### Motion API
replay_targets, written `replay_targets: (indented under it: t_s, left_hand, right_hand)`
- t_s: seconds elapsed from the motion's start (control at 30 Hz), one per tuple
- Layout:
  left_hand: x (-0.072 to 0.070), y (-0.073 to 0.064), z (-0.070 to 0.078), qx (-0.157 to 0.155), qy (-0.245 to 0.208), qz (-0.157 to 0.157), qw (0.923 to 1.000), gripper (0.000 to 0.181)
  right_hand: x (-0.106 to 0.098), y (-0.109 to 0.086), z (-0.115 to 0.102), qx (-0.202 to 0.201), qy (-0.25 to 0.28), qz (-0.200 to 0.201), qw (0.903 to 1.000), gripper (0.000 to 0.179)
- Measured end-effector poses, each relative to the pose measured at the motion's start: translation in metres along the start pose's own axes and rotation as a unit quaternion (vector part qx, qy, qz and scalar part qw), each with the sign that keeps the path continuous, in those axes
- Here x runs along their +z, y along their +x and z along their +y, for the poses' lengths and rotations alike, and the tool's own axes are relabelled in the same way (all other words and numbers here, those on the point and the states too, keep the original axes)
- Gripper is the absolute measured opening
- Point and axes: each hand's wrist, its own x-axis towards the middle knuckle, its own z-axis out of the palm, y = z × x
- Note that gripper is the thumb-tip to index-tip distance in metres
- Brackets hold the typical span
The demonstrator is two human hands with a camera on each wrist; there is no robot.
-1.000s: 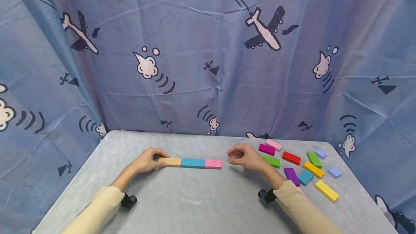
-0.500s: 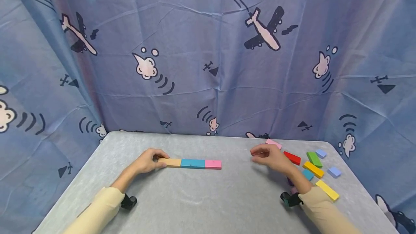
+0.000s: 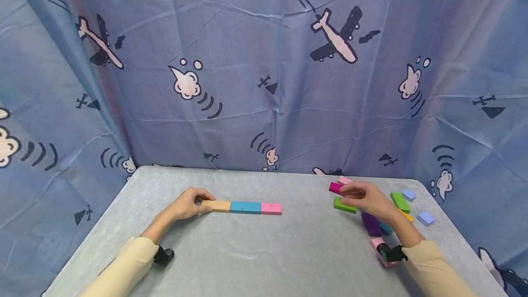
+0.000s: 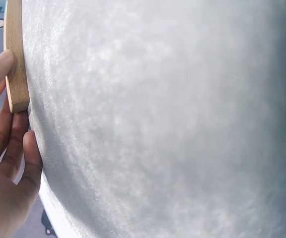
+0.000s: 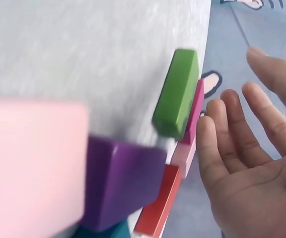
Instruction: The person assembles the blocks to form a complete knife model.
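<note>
My left hand (image 3: 187,204) pinches the left end of a tan wooden block (image 3: 221,206) between thumb and fingers. The block's bare wood grain (image 4: 17,84) shows in the left wrist view. End to end with it lie a teal block (image 3: 245,207) and a pink block (image 3: 271,208), forming a straight row. My right hand (image 3: 370,200) hovers over the scattered blocks, fingers loosely bent and holding nothing. Close to its fingertips are a green block (image 3: 344,206) and a magenta block (image 3: 335,188). A red block (image 5: 158,201), hidden in the head view, shows in the right wrist view.
A purple block (image 3: 371,224) and a light pink block (image 3: 376,243) lie below the right forearm. Farther right are another green block (image 3: 400,201) and two pale blue blocks (image 3: 425,218). A curtain (image 3: 264,81) with airplane prints hangs behind the grey table (image 3: 247,255).
My right hand has moved right, away from the pink end of the row, to above the scattered blocks. The left hand and the row have stayed in place.
</note>
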Motion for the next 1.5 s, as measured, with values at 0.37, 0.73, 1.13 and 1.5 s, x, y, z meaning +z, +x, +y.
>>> replay_targets:
  t_s: [0.37,0.73,1.13,1.5]
  left_hand:
    - [0.001,-0.002,0.003,-0.012,0.001,0.002,0.9999,0.02]
    - [0.001,-0.004,0.004,-0.012,0.0,0.002,0.9999,0.02]
    - [0.003,-0.003,0.003,-0.011,-0.002,0.002,0.9999,0.02]
    - [0.002,-0.004,0.007,-0.014,0.001,0.003,0.9999,0.02]
  right_hand:
    - [-0.005,-0.007,0.015,0.012,-0.031,-0.007,0.9994,0.047]
    - [0.002,-0.003,0.016,0.004,-0.069,-0.002,0.9976,0.033]
    - [0.001,-0.005,0.014,0.02,-0.057,0.009,0.9981,0.029]
    - [0.007,0.003,0.003,-0.031,-0.034,-0.009,0.9989,0.029]
